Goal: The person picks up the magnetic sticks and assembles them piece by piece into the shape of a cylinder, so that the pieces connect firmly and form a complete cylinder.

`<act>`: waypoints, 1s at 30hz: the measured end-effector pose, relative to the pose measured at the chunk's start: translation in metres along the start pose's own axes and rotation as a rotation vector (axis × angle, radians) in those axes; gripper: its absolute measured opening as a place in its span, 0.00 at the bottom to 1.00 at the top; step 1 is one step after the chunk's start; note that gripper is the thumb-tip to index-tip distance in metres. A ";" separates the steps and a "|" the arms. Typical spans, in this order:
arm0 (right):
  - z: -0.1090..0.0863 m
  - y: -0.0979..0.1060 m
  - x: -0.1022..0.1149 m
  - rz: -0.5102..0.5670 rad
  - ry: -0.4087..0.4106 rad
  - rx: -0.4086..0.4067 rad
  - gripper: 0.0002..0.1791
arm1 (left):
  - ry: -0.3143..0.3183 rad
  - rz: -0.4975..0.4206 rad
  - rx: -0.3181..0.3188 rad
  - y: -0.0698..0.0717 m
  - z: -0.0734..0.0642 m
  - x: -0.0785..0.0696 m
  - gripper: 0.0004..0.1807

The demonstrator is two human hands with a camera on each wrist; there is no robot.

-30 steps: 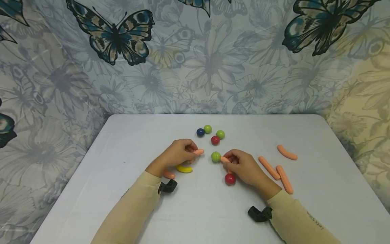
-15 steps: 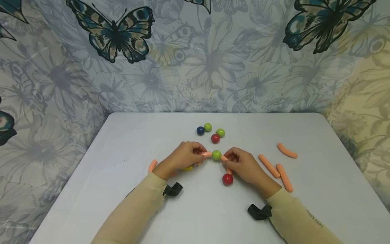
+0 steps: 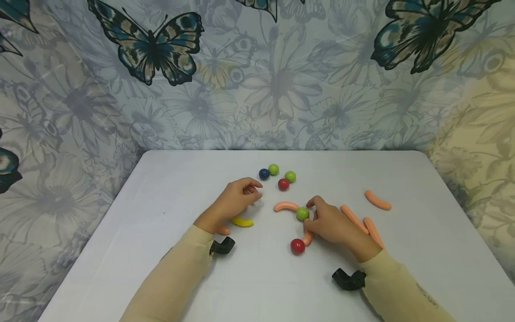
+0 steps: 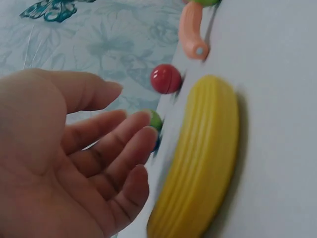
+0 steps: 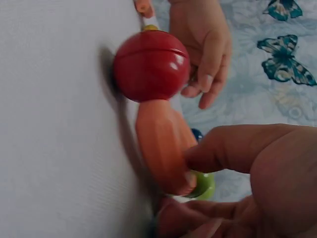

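Observation:
My left hand (image 3: 237, 197) hovers left of the table's middle with loosely bent fingers and nothing in them. Below it lies a ridged yellow curved toy stick (image 4: 198, 158), and an orange piece (image 3: 223, 230) is partly hidden by my wrist. My right hand (image 3: 331, 223) holds an orange curved toy stick (image 5: 161, 144) between thumb and fingers. That stick touches a red ball (image 3: 297, 246) at its near end and a green ball (image 3: 302, 213) at its far end. Another orange curved stick (image 3: 286, 205) extends left from the green ball.
Behind the hands sit a blue ball (image 3: 263, 174), two green balls (image 3: 273, 169) and a red ball (image 3: 283, 184). To the right lie two straight orange sticks (image 3: 354, 218) and a curved orange stick (image 3: 377, 200). The white table (image 3: 181, 170) meets a butterfly-patterned backdrop (image 3: 277, 89).
My left hand has brought its orange curved stick to the green ball, let go and drawn back left. The green ball has shifted right and nearer; the near red ball has moved slightly nearer.

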State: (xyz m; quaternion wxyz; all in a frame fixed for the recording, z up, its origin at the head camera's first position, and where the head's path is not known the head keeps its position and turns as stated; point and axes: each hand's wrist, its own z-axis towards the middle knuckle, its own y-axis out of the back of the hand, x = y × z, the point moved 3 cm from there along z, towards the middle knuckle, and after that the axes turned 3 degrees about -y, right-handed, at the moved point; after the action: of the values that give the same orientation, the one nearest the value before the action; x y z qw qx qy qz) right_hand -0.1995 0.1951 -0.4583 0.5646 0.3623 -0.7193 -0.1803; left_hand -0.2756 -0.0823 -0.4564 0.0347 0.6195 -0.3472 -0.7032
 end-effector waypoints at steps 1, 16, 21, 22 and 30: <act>-0.001 0.001 0.000 -0.010 -0.004 0.003 0.29 | 0.005 -0.015 -0.030 0.004 0.000 0.001 0.17; 0.009 -0.011 0.001 -0.043 0.103 -0.150 0.28 | -0.012 -0.167 -0.285 0.031 0.025 0.001 0.16; 0.006 -0.010 0.000 -0.075 0.044 -0.133 0.28 | 0.007 -0.147 -0.281 0.025 0.043 0.002 0.16; 0.006 -0.010 0.000 -0.082 0.037 -0.137 0.27 | 0.015 -0.136 -0.273 0.023 0.047 0.003 0.16; 0.008 -0.010 -0.002 -0.099 0.044 -0.192 0.17 | 0.107 -0.055 -0.190 0.002 0.069 0.007 0.21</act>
State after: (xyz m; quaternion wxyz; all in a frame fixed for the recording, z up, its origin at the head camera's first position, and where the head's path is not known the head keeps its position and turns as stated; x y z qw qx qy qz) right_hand -0.2039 0.1890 -0.4686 0.6029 0.3455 -0.6672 -0.2682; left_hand -0.3395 -0.0561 -0.4622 0.0924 0.6594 -0.2597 -0.6994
